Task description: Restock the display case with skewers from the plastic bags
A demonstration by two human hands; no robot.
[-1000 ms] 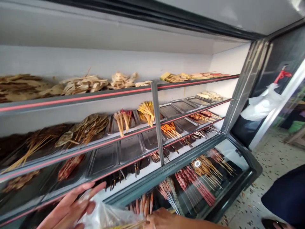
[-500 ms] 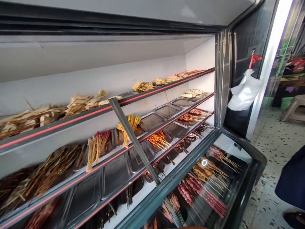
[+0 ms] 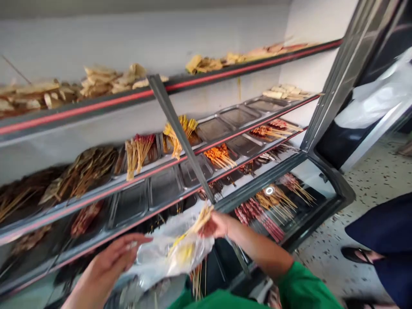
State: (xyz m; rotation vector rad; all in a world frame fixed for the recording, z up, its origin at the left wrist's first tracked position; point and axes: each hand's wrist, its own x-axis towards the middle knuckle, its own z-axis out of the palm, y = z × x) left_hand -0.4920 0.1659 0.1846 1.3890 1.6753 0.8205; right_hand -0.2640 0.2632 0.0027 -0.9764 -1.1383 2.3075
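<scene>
The person stands before an open display cooler (image 3: 328,180) stacked with shelves of skewered food. The left hand (image 3: 111,259) grasps the edge of a clear plastic bag (image 3: 170,249), its grip pinched on the film with the thumb on top. The right hand (image 3: 217,224) is clenched around a bundle of yellow skewers (image 3: 193,229), whose food ends lie inside the bag while the sticks poke up past the fist. The bag hangs between the two hands, just in front of the lowest shelf.

On the middle shelf (image 3: 193,156), metal trays (image 3: 164,186) hold more skewers: yellow ones (image 3: 178,133), orange ones (image 3: 220,155), red-tipped ones (image 3: 140,148). The top shelf (image 3: 96,105) carries pale flat pieces on sticks. A white bag (image 3: 376,98) hangs on the cooler's door. To the right another person's dark clothing (image 3: 383,236) and sandalled foot (image 3: 357,255) show on the speckled floor (image 3: 370,180). No writing or brand can be read anywhere; the view is blurred.
</scene>
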